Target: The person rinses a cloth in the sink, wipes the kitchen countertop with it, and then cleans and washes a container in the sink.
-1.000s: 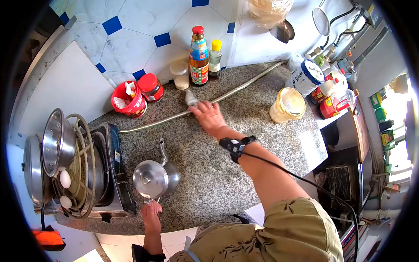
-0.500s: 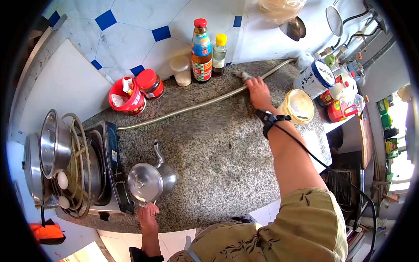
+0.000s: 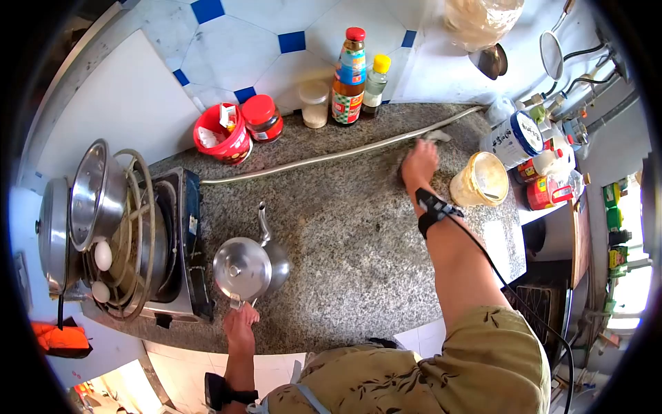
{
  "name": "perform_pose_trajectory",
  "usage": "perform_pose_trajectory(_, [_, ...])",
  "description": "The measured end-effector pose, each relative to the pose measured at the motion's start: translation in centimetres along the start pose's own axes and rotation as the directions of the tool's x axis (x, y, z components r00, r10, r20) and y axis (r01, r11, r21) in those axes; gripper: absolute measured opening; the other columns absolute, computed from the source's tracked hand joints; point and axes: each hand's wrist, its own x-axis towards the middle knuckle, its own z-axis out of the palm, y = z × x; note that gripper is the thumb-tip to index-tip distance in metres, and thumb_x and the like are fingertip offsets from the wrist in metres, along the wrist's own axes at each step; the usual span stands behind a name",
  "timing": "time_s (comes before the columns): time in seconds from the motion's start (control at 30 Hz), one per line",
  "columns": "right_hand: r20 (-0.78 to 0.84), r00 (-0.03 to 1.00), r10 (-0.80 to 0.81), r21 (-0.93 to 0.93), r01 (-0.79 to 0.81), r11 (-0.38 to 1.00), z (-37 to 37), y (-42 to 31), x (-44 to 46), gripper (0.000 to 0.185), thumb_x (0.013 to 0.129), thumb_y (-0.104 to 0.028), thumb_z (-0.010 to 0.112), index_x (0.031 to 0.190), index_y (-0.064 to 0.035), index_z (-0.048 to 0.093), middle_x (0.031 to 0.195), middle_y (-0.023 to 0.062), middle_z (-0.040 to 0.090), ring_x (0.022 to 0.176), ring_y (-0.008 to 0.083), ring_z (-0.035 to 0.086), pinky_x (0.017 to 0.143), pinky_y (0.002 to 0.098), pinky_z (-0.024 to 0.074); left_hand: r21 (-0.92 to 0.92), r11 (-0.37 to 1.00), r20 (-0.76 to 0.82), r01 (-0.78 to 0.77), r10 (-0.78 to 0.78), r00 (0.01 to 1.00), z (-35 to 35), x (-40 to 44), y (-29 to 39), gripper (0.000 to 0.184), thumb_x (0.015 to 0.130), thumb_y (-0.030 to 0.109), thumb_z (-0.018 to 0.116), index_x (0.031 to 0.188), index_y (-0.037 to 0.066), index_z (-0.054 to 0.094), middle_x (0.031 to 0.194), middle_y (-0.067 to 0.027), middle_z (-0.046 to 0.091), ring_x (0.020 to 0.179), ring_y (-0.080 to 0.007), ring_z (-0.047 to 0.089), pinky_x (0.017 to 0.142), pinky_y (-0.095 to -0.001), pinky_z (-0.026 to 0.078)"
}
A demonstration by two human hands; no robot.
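Observation:
My left hand point(image 3: 240, 327) is closed round the handle of a metal kettle point(image 3: 243, 268), at the front edge of the granite counter. The kettle stands upright with its lid on and its spout towards the wall. My right hand point(image 3: 419, 164) presses down on the counter with a greyish cloth point(image 3: 437, 136) under its fingers; most of the cloth is hidden. Just beyond that hand a pale hose point(image 3: 324, 157) runs across the counter, and to its right is an open cream-coloured tub point(image 3: 479, 181).
A gas stove point(image 3: 186, 241) with pans and two eggs point(image 3: 103, 255) stands at the left. Along the wall are a red bucket point(image 3: 224, 141), a red-lidded jar point(image 3: 263, 119), a sauce bottle point(image 3: 349, 79) and a yellow-capped bottle point(image 3: 375, 84). A white bucket point(image 3: 509, 141) and jugs stand at the right.
My right hand and the cloth have moved away from the hose, towards me and the cream-coloured tub. My left hand stays on the kettle's handle. The view has shifted slightly.

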Motion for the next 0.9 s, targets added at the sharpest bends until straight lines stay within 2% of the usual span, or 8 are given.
perform_pose_trajectory(0.03, [0.172,0.984,-0.052,0.056,0.042,0.998,-2.1,-2.2,-0.5,0.03,0.082,-0.019,0.051,0.107,-0.0015,0.052,0.12,0.0194,0.048,0.117,0.0332,0.041,0.098,0.0452,0.0301,0.007,1.0,-0.002,-0.005,0.005,1.0,-0.2,0.1,-0.3,0.04,0.092,0.027,0.043,0.057,0.011,0.032,0.056,-0.0016,0.03,0.055,-0.0138,0.033,0.055,-0.0303,0.031])
perform_pose_trajectory(0.1, [0.117,0.967,-0.224,0.003,0.226,0.974,0.7,-5.0,-3.2,0.034,0.083,-0.025,0.049,0.11,-0.0028,0.052,0.122,0.02,0.047,0.119,0.0331,0.04,0.099,0.0457,0.0294,0.007,1.0,-0.027,-0.01,0.01,1.0,-0.3,-0.1,-0.3,0.04,0.092,0.027,0.043,0.057,0.011,0.032,0.056,-0.0015,0.03,0.055,-0.0132,0.033,0.054,-0.0297,0.031])
perform_pose_trajectory(0.23, [0.409,0.836,-0.366,0.255,0.28,0.925,-2.7,-15.1,-7.3,0.041,0.084,-0.032,0.049,0.115,-0.0041,0.051,0.125,0.0189,0.045,0.12,0.0323,0.039,0.103,0.045,0.0259,0.003,1.0,-0.018,-0.022,0.022,1.0,0.0,-0.4,0.0,0.039,0.092,0.026,0.042,0.057,0.011,0.033,0.056,-0.0014,0.03,0.054,-0.0129,0.033,0.055,-0.0294,0.031])
perform_pose_trajectory(0.3, [0.287,0.843,-0.455,0.352,0.349,0.869,-3.3,-19.4,-9.4,0.04,0.083,-0.031,0.051,0.111,-0.0028,0.052,0.118,0.0186,0.049,0.119,0.0325,0.039,0.103,0.0449,0.0261,-0.013,1.0,-0.029,-0.023,0.023,0.999,-0.1,-0.8,0.2,0.039,0.092,0.026,0.042,0.057,0.011,0.033,0.056,-0.0015,0.031,0.055,-0.013,0.033,0.055,-0.0296,0.031])
perform_pose_trajectory(0.47, [0.35,0.729,-0.588,0.46,0.413,0.786,-4.4,-27.3,-12.4,0.051,0.084,-0.032,0.049,0.125,-0.0021,0.044,0.125,0.0198,0.045,0.124,0.0337,0.035,0.106,0.0441,0.0215,-0.016,0.999,-0.041,-0.03,0.029,0.999,-1.2,-2.2,0.7,0.04,0.093,0.028,0.042,0.059,0.011,0.033,0.058,-0.0005,0.031,0.056,-0.0125,0.032,0.056,-0.0289,0.031])
perform_pose_trajectory(0.63, [0.306,0.636,-0.709,0.51,0.519,0.685,-4.5,-29.0,-13.5,0.049,0.084,-0.03,0.047,0.127,-0.0054,0.044,0.128,0.0178,0.043,0.125,0.0324,0.033,0.106,0.042,0.0211,-0.055,0.996,-0.077,-0.07,0.065,0.995,-3.3,-3.3,0.5,0.039,0.093,0.03,0.043,0.061,0.011,0.033,0.06,0.0007,0.03,0.058,-0.0118,0.032,0.056,-0.0281,0.03])
perform_pose_trajectory(0.7, [0.221,0.552,-0.804,0.549,0.611,0.57,-4.5,-28.5,-13.3,0.044,0.084,-0.025,0.045,0.125,-0.0075,0.046,0.13,0.0174,0.041,0.125,0.0318,0.034,0.106,0.0422,0.0228,-0.084,0.992,-0.092,-0.094,0.086,0.992,-3.4,-3.3,0.7,0.038,0.094,0.031,0.042,0.062,0.011,0.033,0.061,0.0008,0.03,0.058,-0.0117,0.032,0.057,-0.0282,0.03])
perform_pose_trajectory(0.9, [0.283,0.428,-0.859,0.652,0.57,0.499,-6.1,-23.6,-13.7,0.041,0.083,-0.016,0.045,0.124,-0.014,0.049,0.133,0.0116,0.041,0.129,0.025,0.031,0.108,0.0388,0.0222,-0.057,0.996,-0.1,-0.072,0.067,0.993,-3.7,-2.8,0.6,0.039,0.094,0.032,0.039,0.062,0.011,0.033,0.061,0.0006,0.03,0.057,-0.0114,0.032,0.057,-0.0278,0.03])
